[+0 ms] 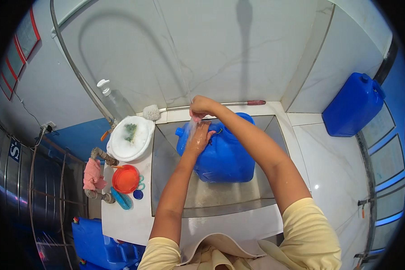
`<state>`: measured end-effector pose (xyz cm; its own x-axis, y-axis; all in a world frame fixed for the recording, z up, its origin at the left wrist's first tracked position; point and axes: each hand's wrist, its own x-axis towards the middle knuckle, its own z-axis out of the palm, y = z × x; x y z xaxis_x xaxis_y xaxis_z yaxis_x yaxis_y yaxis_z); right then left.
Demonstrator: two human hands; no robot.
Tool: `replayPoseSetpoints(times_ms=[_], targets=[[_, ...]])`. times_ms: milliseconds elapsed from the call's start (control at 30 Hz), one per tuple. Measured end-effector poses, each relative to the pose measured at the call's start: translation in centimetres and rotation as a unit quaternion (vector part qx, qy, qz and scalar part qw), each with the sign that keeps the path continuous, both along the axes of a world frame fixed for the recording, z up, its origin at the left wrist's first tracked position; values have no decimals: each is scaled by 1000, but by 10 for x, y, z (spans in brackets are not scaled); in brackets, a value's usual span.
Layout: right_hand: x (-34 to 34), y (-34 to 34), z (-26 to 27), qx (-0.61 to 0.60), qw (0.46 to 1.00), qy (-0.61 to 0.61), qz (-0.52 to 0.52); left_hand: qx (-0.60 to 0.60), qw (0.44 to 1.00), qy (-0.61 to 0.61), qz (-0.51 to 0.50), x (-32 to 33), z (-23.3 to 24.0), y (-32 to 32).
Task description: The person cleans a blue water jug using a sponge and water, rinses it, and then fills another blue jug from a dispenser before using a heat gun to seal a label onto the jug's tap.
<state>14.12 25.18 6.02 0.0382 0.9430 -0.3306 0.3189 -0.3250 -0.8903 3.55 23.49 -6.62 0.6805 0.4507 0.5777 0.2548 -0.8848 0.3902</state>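
Observation:
A blue plastic jerrycan (226, 162) lies tilted in a sunken rectangular sink (175, 212) in front of me. My left hand (200, 136) rests with spread fingers on its upper part, close to the handle and a small blue cap (179, 132). Just above it, my right hand (201, 107) is bent at the wrist, its fingers curled in the stream of water that falls onto the jerrycan and my left hand. Whether the right fingers hold anything is hidden.
Left of the sink stand a white basin (146, 148) of suds with a green scouring pad, a pump bottle (116, 103), a red bowl (125, 179) and a blue brush (121, 198). A long-handled brush (209, 106) lies behind. Another blue jerrycan (352, 108) stands right.

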Motion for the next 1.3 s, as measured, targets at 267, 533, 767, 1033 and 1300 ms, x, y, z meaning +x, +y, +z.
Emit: replayPoseSetpoints(times_ms=[267, 533, 767, 1033, 1300], targets=[[9, 6, -22, 148, 986, -54, -61, -81, 954, 289, 20, -19, 50, 1], [-40, -89, -77, 306, 768, -506, 246, -386, 883, 128, 235, -76, 2, -43], [-7, -139, -67, 393, 741, -519, 164, -526, 836, -102, 120, -142, -3, -109], [-73, -71, 145, 540, 708, -454, 45, -755, 595, -239, 140, -246, -51, -94], [-54, -35, 179, 321, 783, -533, 2, -809, 417, -414, -2, -264, 4, -185]])
